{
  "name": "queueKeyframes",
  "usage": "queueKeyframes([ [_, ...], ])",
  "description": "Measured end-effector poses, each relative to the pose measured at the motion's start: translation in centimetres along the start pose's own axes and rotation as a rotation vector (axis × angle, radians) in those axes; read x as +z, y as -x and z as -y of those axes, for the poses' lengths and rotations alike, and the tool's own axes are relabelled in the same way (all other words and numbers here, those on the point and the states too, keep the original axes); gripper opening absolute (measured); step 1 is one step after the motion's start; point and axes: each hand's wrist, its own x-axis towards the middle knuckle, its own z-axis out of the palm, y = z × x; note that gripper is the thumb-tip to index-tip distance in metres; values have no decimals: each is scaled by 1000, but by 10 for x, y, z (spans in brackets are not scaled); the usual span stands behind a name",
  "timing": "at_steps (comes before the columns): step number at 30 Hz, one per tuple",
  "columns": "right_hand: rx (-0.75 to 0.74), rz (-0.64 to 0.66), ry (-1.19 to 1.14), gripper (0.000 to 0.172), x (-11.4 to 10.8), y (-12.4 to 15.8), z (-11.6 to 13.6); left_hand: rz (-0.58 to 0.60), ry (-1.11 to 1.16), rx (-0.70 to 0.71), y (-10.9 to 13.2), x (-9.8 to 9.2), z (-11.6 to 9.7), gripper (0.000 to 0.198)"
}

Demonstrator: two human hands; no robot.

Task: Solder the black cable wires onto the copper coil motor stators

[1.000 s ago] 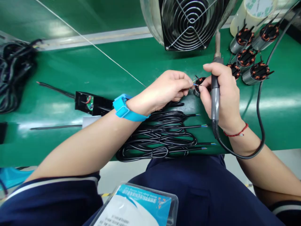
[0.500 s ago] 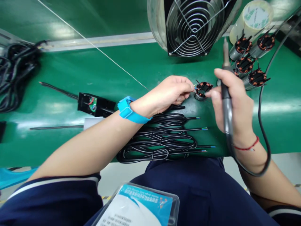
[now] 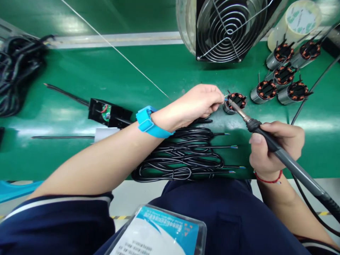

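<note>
My right hand (image 3: 278,148) grips a grey and black soldering iron (image 3: 290,163), its metal tip angled up and left to the near stator (image 3: 230,109). This stator has copper windings and a black core and stands upright on the green bench. At its left edge my left hand (image 3: 208,101) is closed in a pinch on thin coloured wires (image 3: 226,99); the fingers partly hide them. The iron's tip is close to or touching these wires; I cannot tell which. Bundled black cables (image 3: 183,154) with stripped coloured ends lie below my left wrist.
Several more stators (image 3: 284,75) stand at the right, before a roll of clear tape (image 3: 299,26). A fan (image 3: 230,33) with a wire guard is at the back. Left are a black housing with a circuit board (image 3: 106,112) and a cable heap (image 3: 20,74).
My right hand has swung the soldering iron from pointing upward to pointing at the near stator, and its grip has turned. My left hand keeps its pinch. The view has shifted slightly.
</note>
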Motion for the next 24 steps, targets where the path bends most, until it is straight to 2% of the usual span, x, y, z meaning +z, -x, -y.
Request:
queueKeyframes([
  [6,17,22,9,16,1,2,1,-6,6,-2,-1,1,-1,22],
  [13,11,51,-50,22,-3,2,-3,-37,105,-94,5,5,-9,23],
  [19,2,48,-35,16,-2,1,-2,-59,121,-101,5,6,-8,22],
  [24,-6,47,6,13,-1,0,-2,-20,140,-96,4,3,-6,21],
])
